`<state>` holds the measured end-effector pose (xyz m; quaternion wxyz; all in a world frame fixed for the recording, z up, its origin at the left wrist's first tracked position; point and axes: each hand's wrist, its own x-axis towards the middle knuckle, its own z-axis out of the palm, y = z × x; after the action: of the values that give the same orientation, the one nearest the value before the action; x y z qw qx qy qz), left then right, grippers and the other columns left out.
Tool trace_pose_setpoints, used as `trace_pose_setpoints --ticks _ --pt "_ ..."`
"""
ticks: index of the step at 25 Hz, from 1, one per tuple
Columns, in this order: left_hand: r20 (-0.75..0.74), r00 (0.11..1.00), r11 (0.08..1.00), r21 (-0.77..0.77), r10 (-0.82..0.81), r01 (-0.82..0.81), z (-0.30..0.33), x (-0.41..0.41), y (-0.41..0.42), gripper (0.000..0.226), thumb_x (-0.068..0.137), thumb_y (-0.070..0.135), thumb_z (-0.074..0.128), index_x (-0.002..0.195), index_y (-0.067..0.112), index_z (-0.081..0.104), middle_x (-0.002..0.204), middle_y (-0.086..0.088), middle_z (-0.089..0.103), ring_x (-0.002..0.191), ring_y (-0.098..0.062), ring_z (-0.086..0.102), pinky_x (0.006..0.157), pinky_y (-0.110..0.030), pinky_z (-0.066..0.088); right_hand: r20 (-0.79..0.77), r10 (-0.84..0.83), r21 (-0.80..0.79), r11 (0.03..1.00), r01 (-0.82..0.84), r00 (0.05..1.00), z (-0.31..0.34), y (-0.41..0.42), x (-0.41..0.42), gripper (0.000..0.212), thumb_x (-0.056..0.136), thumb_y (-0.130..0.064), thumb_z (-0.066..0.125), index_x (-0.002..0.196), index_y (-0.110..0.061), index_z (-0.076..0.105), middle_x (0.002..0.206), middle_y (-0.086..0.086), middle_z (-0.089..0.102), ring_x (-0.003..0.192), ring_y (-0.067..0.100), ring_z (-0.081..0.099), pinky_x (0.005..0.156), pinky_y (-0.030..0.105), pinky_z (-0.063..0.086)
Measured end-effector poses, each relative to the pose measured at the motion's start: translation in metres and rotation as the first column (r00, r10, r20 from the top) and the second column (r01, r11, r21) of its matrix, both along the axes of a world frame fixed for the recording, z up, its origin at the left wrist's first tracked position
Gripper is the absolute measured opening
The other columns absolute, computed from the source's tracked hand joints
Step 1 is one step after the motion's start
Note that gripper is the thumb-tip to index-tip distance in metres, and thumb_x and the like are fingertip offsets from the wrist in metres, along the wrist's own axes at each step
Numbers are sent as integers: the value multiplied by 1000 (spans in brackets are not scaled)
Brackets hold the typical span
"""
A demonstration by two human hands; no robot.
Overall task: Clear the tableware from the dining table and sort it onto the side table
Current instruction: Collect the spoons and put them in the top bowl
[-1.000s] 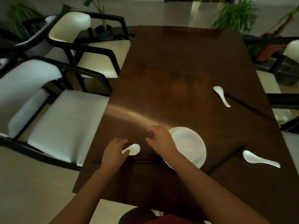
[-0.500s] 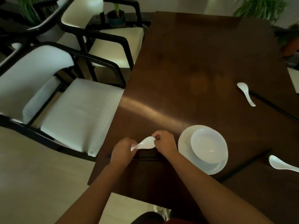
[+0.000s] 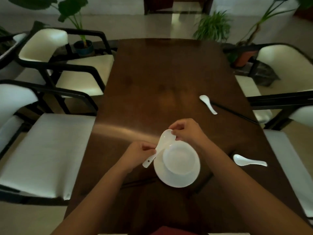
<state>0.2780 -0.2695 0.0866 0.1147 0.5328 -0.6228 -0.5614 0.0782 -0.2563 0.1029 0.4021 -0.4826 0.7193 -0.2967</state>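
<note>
A white ceramic spoon [image 3: 162, 143] is lifted above the dark dining table [image 3: 160, 78]. My left hand [image 3: 138, 154] pinches its handle and my right hand [image 3: 186, 132] pinches the rim of its scoop. Just below and to the right of the spoon, a white bowl [image 3: 179, 158] stands on a white plate [image 3: 176, 180]. A second white spoon [image 3: 208, 104] lies further back on the right. A third white spoon [image 3: 249, 161] lies near the right edge.
Dark chopsticks [image 3: 235, 113] lie beside the far spoon; another pair [image 3: 135, 184] lies in front of the plate. Two white-cushioned chairs [image 3: 44, 155] stand along the left side, two more [image 3: 288, 68] on the right. Potted plants [image 3: 213, 26] stand beyond the table's far end.
The spoon has been lifted off the table's left edge and carried right, over the bowl's near-left rim. My right hand now holds its scoop. The camera has swung right.
</note>
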Motion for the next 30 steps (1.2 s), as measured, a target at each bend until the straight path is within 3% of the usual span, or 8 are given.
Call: trace_pose_setpoints --ticks 6,9,11,16,23,27,29,30 --pt "-143 982 948 310 122 -73 0 -91 26 18 82 0 63 98 5 70 87 -10 71 79 -21 67 67 -30 54 155 -121 -1 992 122 981 2 41 -112 12 83 -9 64 88 -19 69 84 7 70 71 14 69 67 28 60" --pt "-189 956 910 390 226 -138 -9 -124 38 19 83 0 62 99 5 69 91 -12 73 81 -22 69 71 -32 55 -243 -207 13 976 217 948 -22 76 -185 16 81 -9 60 92 -14 70 92 12 72 80 23 66 76 32 54" --pt "-191 944 897 408 268 -172 -15 -146 46 18 84 0 60 100 5 68 96 -13 73 86 -22 71 78 -36 56 -443 -124 70 983 172 888 -44 98 -222 21 81 -6 57 97 -8 71 103 14 70 94 30 64 83 34 50" --pt "-164 925 873 418 344 -251 -23 -188 62 22 88 2 56 107 6 65 101 -10 73 92 -20 70 84 -35 54 -497 248 345 936 -73 832 -90 113 -254 35 81 -18 61 115 -16 64 118 7 64 109 26 58 87 33 48" --pt "-120 892 836 420 436 -352 -33 -221 77 27 89 4 55 115 5 61 106 -9 71 94 -18 69 81 -29 53 -519 365 343 917 -202 773 -119 117 -259 15 86 -23 55 98 -18 61 102 4 65 92 21 59 71 29 45" --pt "-107 878 822 420 466 -385 -35 -225 78 27 90 4 54 116 5 60 107 -10 70 95 -19 68 83 -31 52 -411 217 283 954 -102 886 -104 118 -257 9 86 -22 56 86 -16 63 87 3 66 81 19 62 66 26 46" --pt "-106 875 825 402 473 -397 -36 -226 76 25 89 4 55 113 5 62 107 -10 70 94 -20 69 84 -33 52 -82 -102 185 976 115 991 -83 114 -249 5 81 -19 66 78 -17 64 78 -2 67 71 13 66 61 24 53" --pt "-108 876 830 394 469 -396 -36 -227 75 24 89 4 55 111 7 63 106 -10 70 93 -19 69 84 -33 53 132 -241 176 960 217 961 -70 110 -242 6 79 -17 69 75 -17 65 74 -3 68 64 9 67 56 21 54"
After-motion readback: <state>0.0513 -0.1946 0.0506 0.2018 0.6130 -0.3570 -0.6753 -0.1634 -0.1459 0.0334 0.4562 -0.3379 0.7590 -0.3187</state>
